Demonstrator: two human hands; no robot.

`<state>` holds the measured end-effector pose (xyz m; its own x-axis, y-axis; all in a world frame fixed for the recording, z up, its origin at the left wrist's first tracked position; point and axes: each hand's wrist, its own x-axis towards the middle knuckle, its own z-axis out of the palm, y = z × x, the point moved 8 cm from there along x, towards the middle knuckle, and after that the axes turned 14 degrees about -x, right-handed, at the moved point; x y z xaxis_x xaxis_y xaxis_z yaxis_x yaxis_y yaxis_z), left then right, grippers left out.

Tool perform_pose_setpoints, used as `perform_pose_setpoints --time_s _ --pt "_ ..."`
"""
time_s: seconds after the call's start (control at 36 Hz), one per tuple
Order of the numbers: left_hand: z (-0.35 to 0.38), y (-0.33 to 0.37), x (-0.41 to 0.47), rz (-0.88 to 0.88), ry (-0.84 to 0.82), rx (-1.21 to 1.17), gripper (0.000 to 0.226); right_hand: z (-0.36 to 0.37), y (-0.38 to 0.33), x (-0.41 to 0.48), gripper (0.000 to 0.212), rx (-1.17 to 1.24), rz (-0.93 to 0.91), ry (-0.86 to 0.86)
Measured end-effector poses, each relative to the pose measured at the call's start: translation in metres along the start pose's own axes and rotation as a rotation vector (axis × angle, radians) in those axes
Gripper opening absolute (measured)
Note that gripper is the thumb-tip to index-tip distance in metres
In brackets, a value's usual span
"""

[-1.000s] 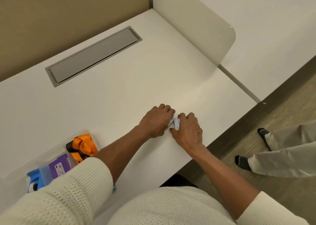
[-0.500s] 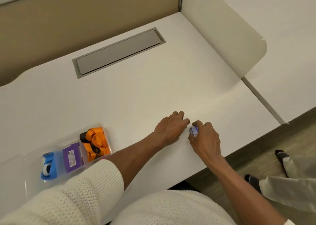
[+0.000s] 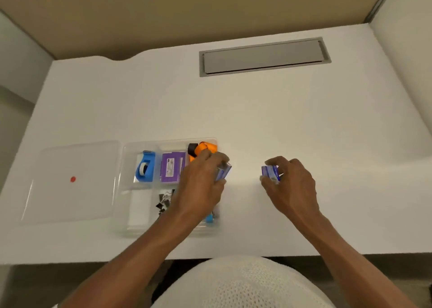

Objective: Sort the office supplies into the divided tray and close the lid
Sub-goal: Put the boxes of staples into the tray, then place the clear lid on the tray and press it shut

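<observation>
A clear divided tray (image 3: 127,190) lies on the white desk, its clear lid (image 3: 70,181) flat to its left with a red dot. Inside are a blue tape dispenser (image 3: 145,166), a purple box (image 3: 171,167), orange ribbon (image 3: 203,149), black binder clips (image 3: 163,201), a white pad (image 3: 139,208) and a small blue item (image 3: 209,218). My left hand (image 3: 201,183) hovers over the tray's right side, shut on a small blue-purple box (image 3: 223,171). My right hand (image 3: 292,186), to the right of the tray, grips a second small blue-purple box (image 3: 270,173) just above the desk.
A grey cable hatch (image 3: 264,56) is set into the desk at the back right. Tan partition panels (image 3: 187,10) close off the far side, and a white divider (image 3: 404,38) stands on the right. The desk's front edge runs just above my lap.
Both hands left the desk's right part, where they were together on small boxes. They are now apart, each carrying one box, the left one over the tray. The view has swung left.
</observation>
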<state>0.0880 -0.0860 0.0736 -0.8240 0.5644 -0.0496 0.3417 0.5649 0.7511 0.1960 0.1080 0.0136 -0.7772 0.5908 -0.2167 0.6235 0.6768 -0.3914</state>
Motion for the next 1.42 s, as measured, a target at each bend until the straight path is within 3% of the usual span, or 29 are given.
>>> perform_pose_setpoints --time_s 0.22,0.36,0.53,0.64,0.78,1.0,1.14,1.22,1.42 --pt "-0.115 -0.117 -0.059 -0.266 0.225 0.029 0.043 0.051 -0.122 -0.019 0.039 -0.023 -0.215 -0.118" --pt "-0.124 -0.169 -0.078 -0.307 0.145 0.068 0.044 0.093 -0.200 -0.046 0.038 0.059 -0.327 -0.183" --pt "-0.111 -0.201 -0.084 -0.275 0.039 0.151 0.035 0.143 -0.264 -0.060 0.040 0.022 -0.307 -0.239" --pt "-0.107 -0.211 -0.084 -0.244 -0.027 0.221 0.026 0.161 -0.281 -0.061 0.042 0.004 -0.259 -0.224" --pt "-0.107 -0.217 -0.082 -0.222 -0.070 0.217 0.042 0.171 -0.284 -0.067 0.060 -0.019 -0.176 -0.218" --pt "-0.115 -0.223 -0.089 -0.239 -0.100 0.091 0.060 0.168 -0.287 -0.080 0.062 -0.070 -0.176 -0.156" --pt "-0.149 -0.223 -0.099 -0.178 0.008 0.163 0.044 0.163 -0.289 -0.084 0.044 -0.154 -0.205 -0.178" --pt "-0.176 -0.240 -0.103 -0.249 0.103 0.112 0.032 0.160 -0.290 -0.085 0.037 -0.178 -0.217 -0.194" --pt "-0.251 -0.308 -0.112 -0.449 0.317 0.026 0.028 0.148 -0.326 -0.085 0.027 -0.112 -0.318 -0.134"
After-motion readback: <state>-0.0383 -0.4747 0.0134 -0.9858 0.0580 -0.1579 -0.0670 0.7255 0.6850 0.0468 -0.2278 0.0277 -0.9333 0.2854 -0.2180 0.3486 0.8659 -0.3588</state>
